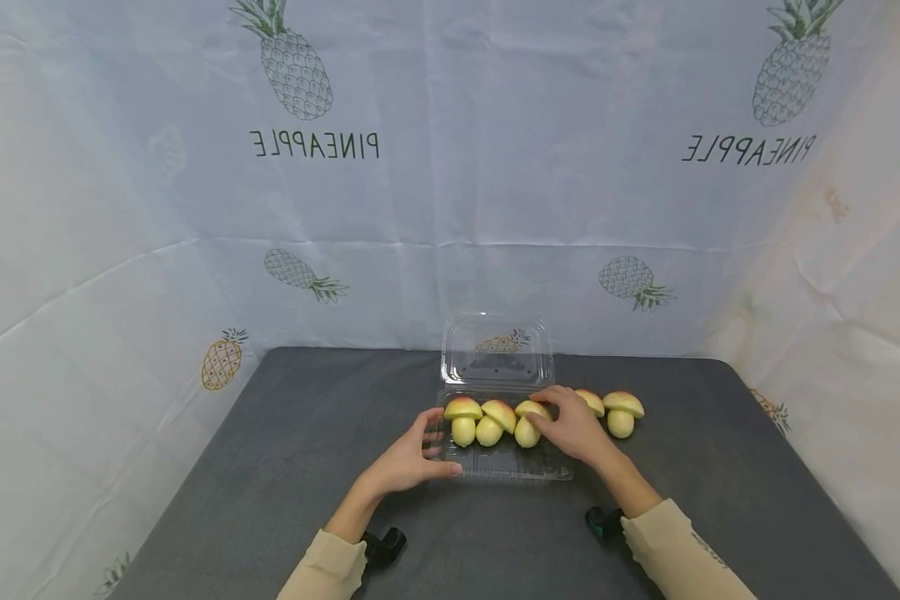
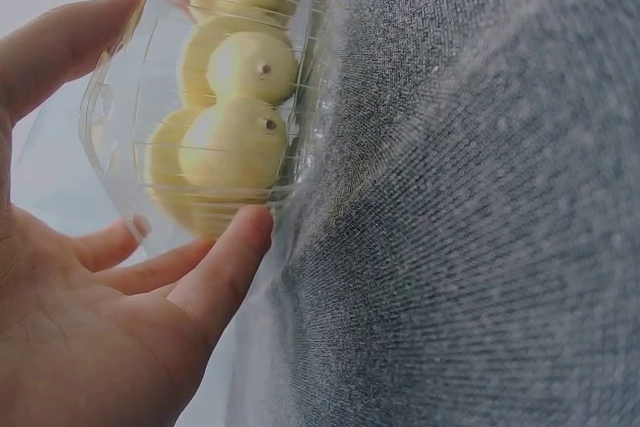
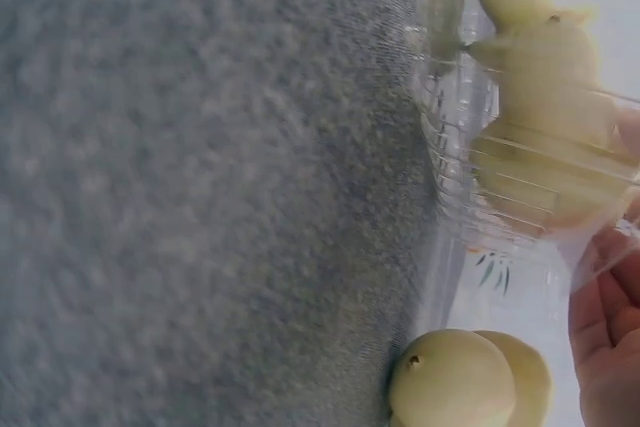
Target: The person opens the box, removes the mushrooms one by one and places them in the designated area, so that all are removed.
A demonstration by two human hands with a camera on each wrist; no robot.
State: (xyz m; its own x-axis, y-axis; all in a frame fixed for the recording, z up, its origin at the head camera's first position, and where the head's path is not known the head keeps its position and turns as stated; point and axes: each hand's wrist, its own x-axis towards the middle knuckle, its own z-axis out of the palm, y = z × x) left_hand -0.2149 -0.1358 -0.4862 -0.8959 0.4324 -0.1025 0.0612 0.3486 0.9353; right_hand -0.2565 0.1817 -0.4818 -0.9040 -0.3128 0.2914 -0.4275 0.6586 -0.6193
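A clear plastic clamshell box (image 1: 495, 467) lies with its lid (image 1: 497, 350) raised at the back. My left hand (image 1: 408, 457) holds the box's left end, thumb by the front edge and fingers along the side. Three yellow mushroom-shaped pieces with reddish caps stand in a row inside: a left mushroom (image 1: 462, 431), a middle mushroom (image 1: 489, 431) and a right mushroom (image 1: 527, 433). My right hand (image 1: 576, 427) pinches the right mushroom's cap, its thumb in front and fingers behind. Through the box wall, the left wrist view shows the pale round stems (image 2: 235, 142).
Right of the box, two more mushrooms stand on the dark grey table (image 1: 315, 425): a near one (image 1: 622, 414) and another (image 1: 591, 402) partly behind my right hand. A white pineapple-print cloth (image 1: 450, 192) hangs behind and at both sides.
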